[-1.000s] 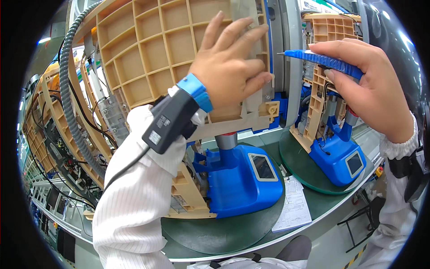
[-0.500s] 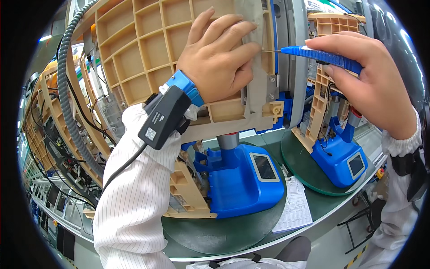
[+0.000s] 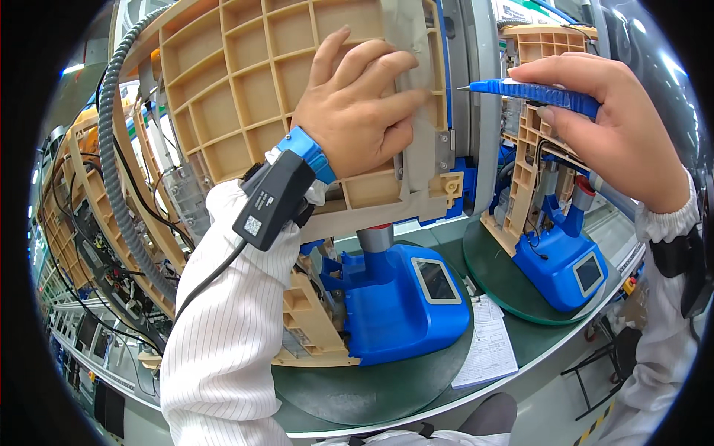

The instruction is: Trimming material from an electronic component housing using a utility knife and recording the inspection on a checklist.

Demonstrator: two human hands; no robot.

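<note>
The right hand (image 3: 621, 137) is pinched tight on a blue tool (image 3: 543, 95), thumb below and pointing finger on top. The tool's thin tip points to 9 o'clock, just beside the edge of a big tan panel (image 3: 260, 97). The left hand (image 3: 361, 111) has its fingers spread apart over that panel (some fingertips are blurry, so I can't tell how hard they press). The panel has lots of little square pockets, and a pale strip (image 3: 418, 175) runs down its side at 3 o'clock.

From the left hand, a blue base (image 3: 405, 308) with a small screen (image 3: 436, 281) sits near 6 o'clock, on a round green plate (image 3: 364, 398). Papers (image 3: 487, 353) lie at 5 o'clock, another blue base (image 3: 554, 264) stands at 4, and a bumpy grey hose (image 3: 111, 149) bends down at 9.
</note>
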